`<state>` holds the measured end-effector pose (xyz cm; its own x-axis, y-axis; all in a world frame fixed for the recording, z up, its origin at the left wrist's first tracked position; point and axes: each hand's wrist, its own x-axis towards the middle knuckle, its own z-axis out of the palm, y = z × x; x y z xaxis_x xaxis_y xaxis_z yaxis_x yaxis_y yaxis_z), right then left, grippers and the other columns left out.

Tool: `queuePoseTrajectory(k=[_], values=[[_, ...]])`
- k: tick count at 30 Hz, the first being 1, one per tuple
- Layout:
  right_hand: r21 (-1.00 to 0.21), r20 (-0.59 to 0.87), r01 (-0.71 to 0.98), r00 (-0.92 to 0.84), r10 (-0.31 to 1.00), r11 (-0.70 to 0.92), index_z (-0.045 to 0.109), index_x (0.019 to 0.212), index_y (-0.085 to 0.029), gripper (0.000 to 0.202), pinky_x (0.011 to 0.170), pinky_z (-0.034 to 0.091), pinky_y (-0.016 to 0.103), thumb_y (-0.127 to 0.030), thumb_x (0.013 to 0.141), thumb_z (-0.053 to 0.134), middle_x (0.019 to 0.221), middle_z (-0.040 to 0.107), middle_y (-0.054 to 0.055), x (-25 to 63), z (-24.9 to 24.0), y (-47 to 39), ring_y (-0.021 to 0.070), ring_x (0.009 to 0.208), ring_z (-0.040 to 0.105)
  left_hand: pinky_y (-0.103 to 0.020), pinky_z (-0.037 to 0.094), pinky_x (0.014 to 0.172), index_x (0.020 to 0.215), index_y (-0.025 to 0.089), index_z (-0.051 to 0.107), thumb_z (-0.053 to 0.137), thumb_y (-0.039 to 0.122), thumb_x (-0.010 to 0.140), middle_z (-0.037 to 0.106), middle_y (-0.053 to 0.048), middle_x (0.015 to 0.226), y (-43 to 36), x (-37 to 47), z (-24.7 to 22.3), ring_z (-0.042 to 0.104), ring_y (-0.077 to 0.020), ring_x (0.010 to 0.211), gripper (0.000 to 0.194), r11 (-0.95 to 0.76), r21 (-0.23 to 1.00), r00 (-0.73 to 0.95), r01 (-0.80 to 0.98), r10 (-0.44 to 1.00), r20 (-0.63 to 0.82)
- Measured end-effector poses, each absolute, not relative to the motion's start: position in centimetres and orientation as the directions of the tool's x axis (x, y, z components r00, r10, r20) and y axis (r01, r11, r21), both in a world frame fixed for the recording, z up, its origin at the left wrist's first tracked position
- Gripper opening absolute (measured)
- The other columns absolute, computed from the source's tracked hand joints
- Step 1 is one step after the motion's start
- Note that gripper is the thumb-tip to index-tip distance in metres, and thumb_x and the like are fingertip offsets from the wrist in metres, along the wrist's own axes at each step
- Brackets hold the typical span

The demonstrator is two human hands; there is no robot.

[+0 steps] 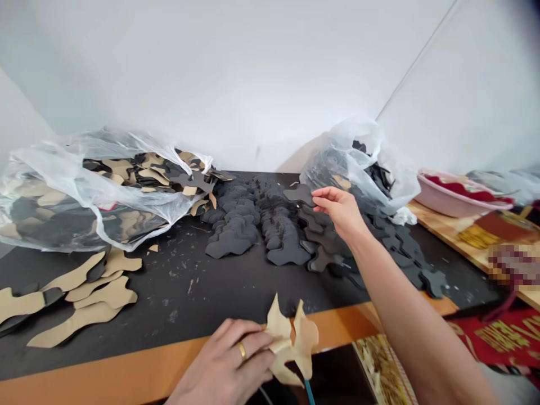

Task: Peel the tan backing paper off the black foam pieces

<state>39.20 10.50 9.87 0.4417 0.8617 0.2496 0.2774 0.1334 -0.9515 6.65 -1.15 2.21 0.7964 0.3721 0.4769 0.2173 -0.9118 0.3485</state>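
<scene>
My left hand point(236, 357), with a gold ring, is closed on thin cream cut-out pieces point(284, 343) at the table's front edge. A teal stick point(309, 392) shows below them. Farther back, my right hand point(337, 207) pinches the edge of a dark grey wavy-edged piece point(298, 194) above the stacks. Overlapping rows of dark grey pieces point(233, 241) lie on the black table point(169, 304), both left of and beneath my right hand.
An open plastic bag point(101, 216) of tan and black pieces lies at left, loose tan pieces point(90, 323) before it. Another bag point(367, 163) stands back right, near a pink basin point(451, 202) on a wooden board point(447, 233). Behind is a white wall.
</scene>
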Motion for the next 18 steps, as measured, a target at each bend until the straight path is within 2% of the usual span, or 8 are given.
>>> queuePoseTrajectory(k=[3,5,7,9,11,13,16,18], values=[[-0.958,0.227,0.252,0.377,0.898,0.137,0.071,0.083,-0.017,0.018,0.058,0.05,0.023,-0.027,0.069,0.076,0.072,0.064,-0.003,36.8,10.0,5.5,0.0086,0.056,0.059,-0.024,0.054,0.077,0.104,0.021,0.066,0.052,0.016,0.099,0.072,-0.003,0.101,-1.5,6.1,2.1,0.064,-0.016,0.092,0.016,-0.807,0.555,0.739,0.201,0.497,0.455],[-0.961,0.216,0.241,0.336,0.917,0.138,0.071,0.083,-0.018,0.015,0.058,0.049,0.023,-0.027,0.072,0.075,0.071,0.064,-0.003,35.3,10.2,1.7,0.0086,0.055,0.059,-0.023,0.054,0.077,0.103,0.023,0.067,0.053,0.017,0.098,0.071,-0.003,0.098,-1.3,5.6,2.0,0.065,-0.0148,0.086,0.016,-0.738,0.621,0.653,0.264,0.611,0.448],[-0.964,0.215,0.212,0.28,0.936,0.158,0.071,0.083,-0.018,0.011,0.057,0.049,0.023,-0.025,0.075,0.074,0.073,0.064,-0.002,33.7,10.1,-1.8,0.0083,0.055,0.058,-0.027,0.054,0.082,0.103,0.025,0.068,0.054,0.024,0.098,0.07,-0.003,0.103,-0.6,5.1,2.1,0.067,-0.0168,0.09,0.014,-0.688,0.619,0.566,0.379,0.702,0.433],[-0.974,0.199,0.162,0.257,0.946,0.16,0.071,0.083,-0.018,0.007,0.056,0.05,0.022,-0.022,0.078,0.073,0.08,0.065,0.0,32.1,9.5,-4.9,0.008,0.057,0.057,-0.038,0.051,0.095,0.115,0.026,0.065,0.049,0.033,0.099,0.067,-0.006,0.118,0.2,4.6,2.6,0.065,-0.0232,0.106,0.024,-0.654,0.551,0.523,0.519,0.753,0.401],[-0.983,0.177,0.092,0.249,0.952,0.159,0.071,0.084,-0.019,0.004,0.056,0.051,0.021,-0.02,0.08,0.071,0.088,0.065,0.001,30.0,8.1,-7.4,0.009,0.063,0.058,-0.053,0.043,0.106,0.13,0.022,0.057,0.046,0.04,0.097,0.058,-0.013,0.136,0.7,4.3,3.3,0.054,-0.0333,0.126,0.039,-0.615,0.444,0.467,0.651,0.786,0.404],[-0.986,0.163,0.017,0.237,0.958,0.164,0.071,0.085,-0.02,0.004,0.055,0.051,0.021,-0.019,0.083,0.067,0.091,0.062,0.002,27.5,6.2,-9.4,0.0103,0.067,0.059,-0.062,0.035,0.109,0.131,0.016,0.055,0.045,0.043,0.095,0.049,-0.018,0.145,0.2,4.1,4.3,0.043,-0.039,0.135,0.046,-0.592,0.391,0.41,0.704,0.79,0.457],[-0.986,0.148,-0.038,0.214,0.965,0.16,0.071,0.086,-0.021,0.011,0.056,0.05,0.022,-0.014,0.085,0.063,0.09,0.062,0.002,23.8,3.7,-11.7,0.0101,0.067,0.058,-0.06,0.034,0.112,0.123,0.024,0.059,0.046,0.041,0.095,0.048,-0.01,0.148,-2.3,3.6,5.3,0.044,-0.0343,0.136,0.035,-0.545,0.528,0.335,0.651,0.831,0.445],[-0.983,0.168,-0.031,0.227,0.959,0.18,0.071,0.088,-0.021,0.014,0.061,0.05,0.023,-0.012,0.086,0.061,0.094,0.064,0.002,22.3,3.0,-12.7,0.0105,0.071,0.06,-0.053,0.042,0.11,0.126,0.031,0.057,0.044,0.043,0.096,0.054,-0.005,0.143,-4.6,3.1,5.1,0.052,-0.0298,0.132,0.035,-0.542,0.622,0.409,0.565,0.839,0.36]])
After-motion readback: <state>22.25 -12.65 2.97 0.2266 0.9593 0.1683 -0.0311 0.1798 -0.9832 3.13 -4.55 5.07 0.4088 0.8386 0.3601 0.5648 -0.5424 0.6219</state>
